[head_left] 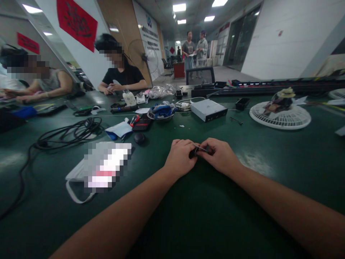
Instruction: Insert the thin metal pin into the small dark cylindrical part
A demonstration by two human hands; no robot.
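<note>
Both hands meet low over the green table, near the middle of the head view. My left hand is closed round a small dark object, mostly hidden by the fingers. Just to its right, my right hand pinches a thin, grey metallic piece, which slants across the dark object. Whether the two pieces are joined I cannot tell. Beyond the hands lie small white scraps.
Behind the hands stand a silver disc drive and a bowl of blue items. A white fan grille lies right. At left are a mouse, a white pouch and a coiled cable. People sit across the table.
</note>
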